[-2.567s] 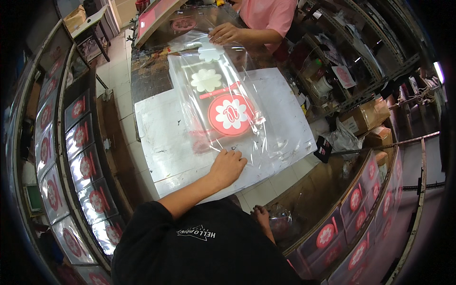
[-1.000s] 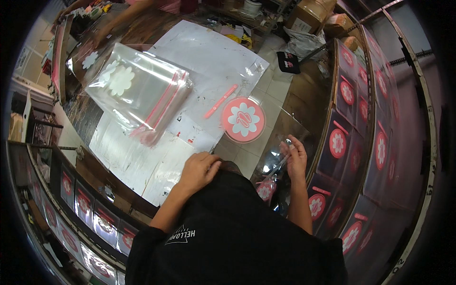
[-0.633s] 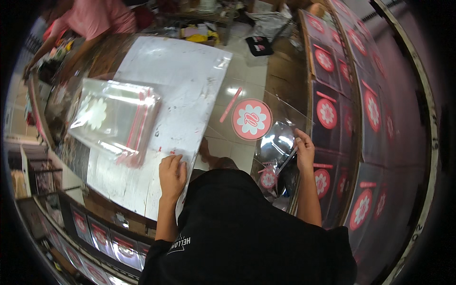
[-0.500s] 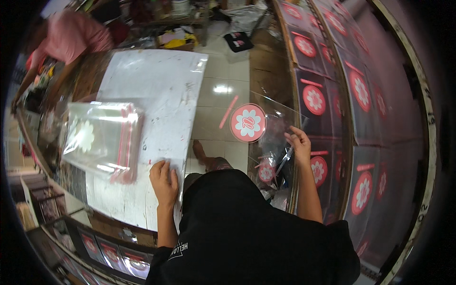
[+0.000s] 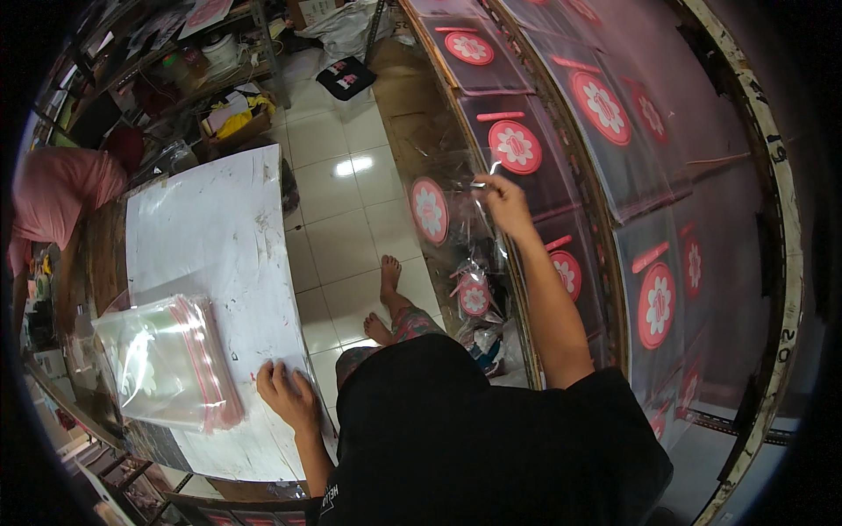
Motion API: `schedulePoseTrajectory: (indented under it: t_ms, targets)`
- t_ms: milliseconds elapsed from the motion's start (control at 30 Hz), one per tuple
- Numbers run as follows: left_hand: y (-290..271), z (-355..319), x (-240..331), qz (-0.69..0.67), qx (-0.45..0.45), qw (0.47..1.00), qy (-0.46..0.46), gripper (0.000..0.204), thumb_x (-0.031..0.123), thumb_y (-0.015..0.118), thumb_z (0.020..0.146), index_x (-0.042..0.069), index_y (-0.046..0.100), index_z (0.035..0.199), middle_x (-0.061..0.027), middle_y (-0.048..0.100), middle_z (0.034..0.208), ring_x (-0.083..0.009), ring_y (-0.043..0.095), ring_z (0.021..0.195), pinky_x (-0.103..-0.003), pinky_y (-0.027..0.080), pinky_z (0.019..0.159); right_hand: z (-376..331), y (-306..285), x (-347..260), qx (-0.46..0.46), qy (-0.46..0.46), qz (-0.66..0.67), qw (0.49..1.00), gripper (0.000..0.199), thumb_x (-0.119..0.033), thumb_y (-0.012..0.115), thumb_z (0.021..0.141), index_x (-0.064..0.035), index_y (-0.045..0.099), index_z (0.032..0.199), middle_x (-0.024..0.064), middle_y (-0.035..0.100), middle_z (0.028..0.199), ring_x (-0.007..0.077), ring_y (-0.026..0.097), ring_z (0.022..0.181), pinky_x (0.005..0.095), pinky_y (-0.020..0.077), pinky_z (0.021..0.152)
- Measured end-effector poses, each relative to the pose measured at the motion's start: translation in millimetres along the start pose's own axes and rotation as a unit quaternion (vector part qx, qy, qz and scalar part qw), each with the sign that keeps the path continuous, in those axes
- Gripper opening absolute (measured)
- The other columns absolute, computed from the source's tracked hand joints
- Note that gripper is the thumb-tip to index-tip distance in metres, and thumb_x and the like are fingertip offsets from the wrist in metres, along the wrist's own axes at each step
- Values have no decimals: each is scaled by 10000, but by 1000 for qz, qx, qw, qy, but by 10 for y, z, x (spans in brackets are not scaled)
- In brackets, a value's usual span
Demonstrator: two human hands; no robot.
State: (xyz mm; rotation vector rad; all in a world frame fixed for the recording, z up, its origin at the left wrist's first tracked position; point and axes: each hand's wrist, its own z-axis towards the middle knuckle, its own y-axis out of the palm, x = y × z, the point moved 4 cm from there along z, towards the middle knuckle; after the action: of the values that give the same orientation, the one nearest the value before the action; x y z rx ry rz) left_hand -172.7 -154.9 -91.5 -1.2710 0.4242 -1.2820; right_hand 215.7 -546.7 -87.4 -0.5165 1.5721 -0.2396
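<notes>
- Clear plastic bags [image 5: 167, 364]: glossy, thin film with red strips.
- Desk [image 5: 215, 254] top: matt white paper, scuffed.
- Floor tiles [image 5: 338, 228]: glazed, shiny.

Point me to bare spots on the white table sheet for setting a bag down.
Free: the far half of the white sheet, beyond the stack of clear bags. A narrower strip runs along its floor-side edge. Crowded: the near end, where the stack and the left hand sit. The right hand is off at the rack, pinching a clear bag.

Table w/ white sheet, bag stack

Table [image 5: 103, 254] carries white sheet [image 5: 210, 237]; left hand [image 5: 288, 396] flat on sheet's near edge, stack of clear bags w/ red strips [image 5: 167, 361] just left of hand.
</notes>
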Motion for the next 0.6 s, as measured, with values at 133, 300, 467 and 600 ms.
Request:
schedulePoseTrajectory:
  t_ms: [133, 300, 467, 600]
  targets:
    - [26, 0, 24, -3, -6, 1000, -16, 362, 76, 626, 850, 5, 551, 1198, -228, 524, 1267, -416, 488, 1185, -528, 356, 1051, 240, -565, 229, 96, 46, 175, 979, 364, 43, 419, 937, 3, 584, 1259, 124, 614, 1261, 240, 683, 1063, 314, 569, 851]
    - [51, -9, -19, 12, -13, 1000, -13, 364, 82, 615, 848, 11, 543, 1197, -228, 518, 1267, -412, 488, 1184, -531, 349, 1057, 216, -1112, 909, 265, 106, 312, 906, 318, 13, 432, 971, -29, 520, 1273, 105, 536, 1320, 292, 657, 1100, 358, 556, 894]
    - [69, -28, -29, 21, -19, 1000, -13, 365, 81, 603, 849, 16, 536, 1201, -224, 511, 1272, -410, 484, 1184, -547, 334, 1069, 20, -1333, 1677, 370, 139, 418, 818, 325, 50, 459, 939, -49, 511, 1244, 89, 508, 1336, 319, 642, 1125, 427, 563, 905]
    - [64, -22, -19, 18, -30, 999, -25, 344, 78, 590, 871, -13, 540, 1198, -235, 508, 1274, -421, 473, 1191, -541, 326, 1078, -58, -1349, 2036, 401, 173, 411, 800, 352, 59, 442, 938, -43, 488, 1273, 98, 490, 1350, 315, 654, 1094, 430, 573, 883]
